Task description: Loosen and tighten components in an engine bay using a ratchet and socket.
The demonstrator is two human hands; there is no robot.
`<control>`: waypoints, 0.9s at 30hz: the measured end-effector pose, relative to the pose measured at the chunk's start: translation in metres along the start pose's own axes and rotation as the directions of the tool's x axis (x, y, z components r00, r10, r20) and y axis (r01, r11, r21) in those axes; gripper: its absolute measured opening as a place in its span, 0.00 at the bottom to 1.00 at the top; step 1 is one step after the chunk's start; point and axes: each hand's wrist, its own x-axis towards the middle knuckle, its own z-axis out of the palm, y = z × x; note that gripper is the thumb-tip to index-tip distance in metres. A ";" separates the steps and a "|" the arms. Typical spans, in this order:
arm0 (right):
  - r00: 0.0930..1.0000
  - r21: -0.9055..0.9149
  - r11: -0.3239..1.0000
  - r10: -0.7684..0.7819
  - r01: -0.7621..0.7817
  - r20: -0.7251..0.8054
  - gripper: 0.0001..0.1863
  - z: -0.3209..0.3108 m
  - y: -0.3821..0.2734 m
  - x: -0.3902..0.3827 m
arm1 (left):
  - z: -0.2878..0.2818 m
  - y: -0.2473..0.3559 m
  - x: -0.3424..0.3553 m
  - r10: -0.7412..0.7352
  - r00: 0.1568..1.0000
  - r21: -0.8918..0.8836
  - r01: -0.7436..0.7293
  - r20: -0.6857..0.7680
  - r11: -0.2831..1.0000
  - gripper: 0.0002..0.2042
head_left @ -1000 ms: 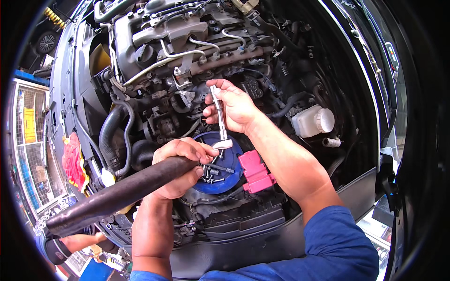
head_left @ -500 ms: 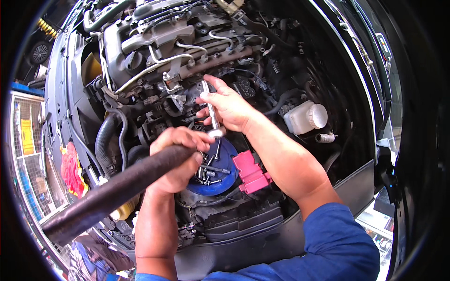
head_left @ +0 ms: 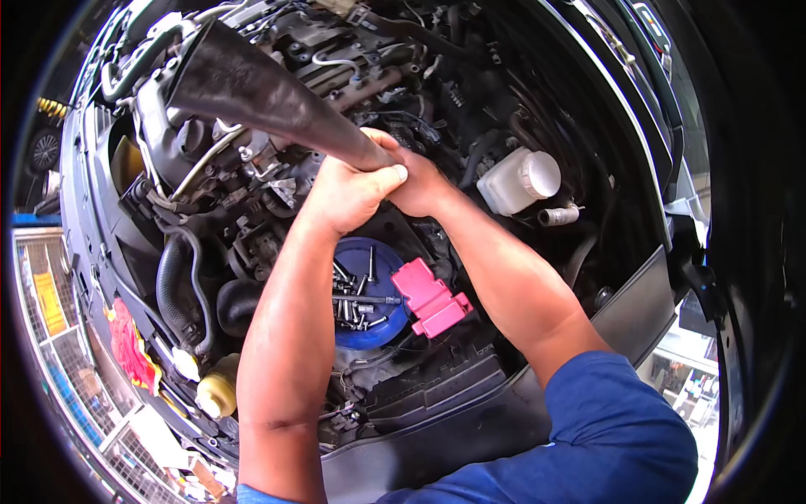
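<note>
My left hand (head_left: 349,193) is wrapped round the end of a long dark metal pipe (head_left: 256,92), which points up and left over the engine's top. My right hand (head_left: 417,183) is closed just behind and to the right of the left one, touching it; what it grips is hidden, and the chrome socket tool is out of sight. Below the hands, a blue round tray (head_left: 371,336) holds several bolts and sockets, with a pink plastic cover (head_left: 430,302) at its right.
Around them lie the engine (head_left: 176,126), a white reservoir (head_left: 508,185) at right, black hoses (head_left: 172,286) and a red-and-yellow rag (head_left: 130,344) on the left edge. A yellowish reservoir (head_left: 217,395) sits lower left. Caged shelving (head_left: 50,294) stands beyond the car.
The pipe has swung from pointing down-left to pointing up-left across the engine. My left hand has risen beside my right, and the chrome socket tool is now hidden.
</note>
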 end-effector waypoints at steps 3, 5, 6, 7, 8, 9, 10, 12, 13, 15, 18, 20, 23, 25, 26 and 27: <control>0.963 -0.114 0.958 0.255 -0.264 -0.090 0.22 -0.007 -0.016 -0.007 | -0.007 0.005 0.001 0.107 0.989 -0.027 -0.110 -0.101 0.994 0.26; 0.955 -0.180 0.958 0.175 -0.221 -0.239 0.22 -0.009 0.012 -0.010 | -0.004 0.018 0.008 0.360 0.889 -0.237 -0.429 -0.283 0.872 0.29; 0.958 -0.160 0.964 0.175 -0.214 -0.229 0.22 -0.005 0.023 -0.006 | -0.016 0.023 0.009 0.427 0.856 -0.278 -0.502 -0.290 0.819 0.30; 0.943 -0.164 0.965 0.150 -0.205 -0.297 0.23 -0.002 0.029 -0.006 | -0.020 0.032 0.004 0.411 0.867 -0.342 -0.491 -0.281 0.801 0.30; 0.941 -0.163 0.974 0.101 -0.160 -0.323 0.23 0.002 0.030 -0.004 | -0.022 0.037 -0.004 0.363 0.870 -0.365 -0.474 -0.333 0.801 0.28; 0.937 -0.161 0.981 0.049 -0.111 -0.345 0.23 0.005 0.028 -0.001 | -0.020 0.046 -0.012 0.310 0.869 -0.376 -0.455 -0.386 0.807 0.24; 0.936 -0.150 0.980 0.069 -0.128 -0.346 0.23 0.006 0.029 0.002 | -0.022 0.041 -0.018 0.345 0.864 -0.320 -0.466 -0.368 0.825 0.21; 0.943 0.015 1.000 -0.017 0.023 -0.332 0.21 0.006 0.033 0.012 | -0.022 0.039 -0.033 0.440 0.849 -0.190 -0.503 -0.294 0.843 0.15; 0.943 0.025 1.000 -0.008 0.017 -0.333 0.21 0.009 0.037 0.021 | -0.024 0.037 -0.042 0.452 0.858 -0.131 -0.491 -0.243 0.861 0.16; 0.950 0.325 0.946 0.117 -0.017 -0.288 0.19 0.008 0.055 0.035 | -0.006 0.033 -0.052 0.469 0.863 -0.088 -0.490 -0.189 0.867 0.17; 0.945 0.508 0.861 0.154 0.015 -0.288 0.22 0.022 0.069 0.046 | 0.001 0.016 -0.067 0.518 0.842 0.042 -0.518 -0.153 0.854 0.21; 0.928 0.594 0.803 0.246 -0.034 -0.279 0.26 0.029 0.067 0.050 | 0.000 0.003 -0.076 0.528 0.831 0.077 -0.523 -0.177 0.849 0.21; 0.912 0.678 0.733 0.309 -0.048 -0.270 0.26 0.033 0.064 0.060 | -0.006 -0.005 -0.081 0.493 0.819 -0.043 -0.527 -0.295 0.849 0.21; 0.904 0.584 0.811 0.259 -0.012 -0.340 0.24 0.036 0.060 0.060 | -0.010 0.009 -0.072 0.547 0.798 0.063 -0.551 -0.253 0.832 0.22; 0.894 0.479 0.877 0.201 0.018 -0.401 0.22 0.037 0.058 0.057 | -0.009 0.023 -0.060 0.594 0.791 0.180 -0.569 -0.149 0.803 0.19; 0.877 0.353 0.935 0.134 0.043 -0.461 0.20 0.031 0.061 0.051 | -0.004 0.034 -0.039 0.625 0.780 0.275 -0.593 -0.038 0.757 0.17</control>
